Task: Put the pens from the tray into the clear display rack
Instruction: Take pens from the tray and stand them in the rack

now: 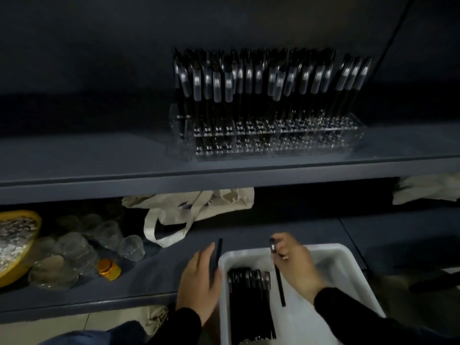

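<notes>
At the bottom of the frame, a white tray (343, 260) sits on the lower shelf (149, 277), holding a bundle of black pens (249, 302) along its left side. The right hand (296, 262), in a dark sleeve, reaches over the tray with its fingers curled round one black pen (279, 282), gripping it near the capped top so the barrel slants down into the tray. The left hand (199, 280) is just left of the tray's rim and holds another thin black pen (216, 260) that points upward against its fingers.

Farther back on the lower shelf lie a cream tote bag (199, 207), clear plastic cups (99, 240), a small gold-lidded jar (108, 268) and, at the left edge, a yellow bowl (25, 245).

On the upper shelf (99, 155), right of the frame's centre, stands the clear display rack (273, 135), with many black pens upright in it.
</notes>
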Demonstrator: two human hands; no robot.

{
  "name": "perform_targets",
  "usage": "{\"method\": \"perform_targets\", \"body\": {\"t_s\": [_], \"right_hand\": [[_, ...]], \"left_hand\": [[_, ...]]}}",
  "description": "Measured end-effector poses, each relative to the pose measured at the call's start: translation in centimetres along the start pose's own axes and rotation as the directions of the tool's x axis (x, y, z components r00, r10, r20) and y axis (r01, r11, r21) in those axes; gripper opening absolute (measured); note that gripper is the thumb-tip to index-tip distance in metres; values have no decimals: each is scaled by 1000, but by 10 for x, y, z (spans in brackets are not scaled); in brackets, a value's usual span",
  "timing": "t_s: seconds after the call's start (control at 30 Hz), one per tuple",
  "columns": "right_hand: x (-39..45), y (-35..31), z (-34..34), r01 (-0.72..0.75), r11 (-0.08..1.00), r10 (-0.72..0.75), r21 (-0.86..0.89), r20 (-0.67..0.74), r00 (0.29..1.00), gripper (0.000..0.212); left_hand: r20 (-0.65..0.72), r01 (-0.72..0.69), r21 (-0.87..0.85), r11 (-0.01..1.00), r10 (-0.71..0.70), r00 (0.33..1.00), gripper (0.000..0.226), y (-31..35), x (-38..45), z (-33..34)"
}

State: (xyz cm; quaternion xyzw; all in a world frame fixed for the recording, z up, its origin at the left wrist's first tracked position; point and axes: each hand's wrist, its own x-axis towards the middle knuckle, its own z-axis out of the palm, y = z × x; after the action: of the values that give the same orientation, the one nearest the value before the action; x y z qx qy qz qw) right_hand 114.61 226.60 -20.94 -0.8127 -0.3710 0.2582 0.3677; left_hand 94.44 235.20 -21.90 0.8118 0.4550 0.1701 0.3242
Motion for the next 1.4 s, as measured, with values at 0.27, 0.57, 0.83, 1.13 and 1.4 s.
{"method": "perform_targets", "body": {"t_s": [0.27,0.57,0.83,1.13,1.4], "right_hand": [[-8,-186,-117,605,788,-569,113,-240,787,47],[44,-282,-141,691,719,-613,69,-405,678,30],[52,-277,-130,683,728,-603,63,-413,682,30],[48,-284,-131,663,747,-644,-52,-308,701,31],[48,-280,-124,548,626,-701,-556,-92,708,28]], "left_hand": [[-578,-410,81,908,378,723,44,70,61,-114],[-334,-244,131,961,275,902,76,105,105,-144],[-415,-243,187,952,301,859,73,102,106,-138],[-415,-245,177,953,298,860,72,102,106,-138],[-409,-245,198,949,307,859,73,100,108,-136]]}}
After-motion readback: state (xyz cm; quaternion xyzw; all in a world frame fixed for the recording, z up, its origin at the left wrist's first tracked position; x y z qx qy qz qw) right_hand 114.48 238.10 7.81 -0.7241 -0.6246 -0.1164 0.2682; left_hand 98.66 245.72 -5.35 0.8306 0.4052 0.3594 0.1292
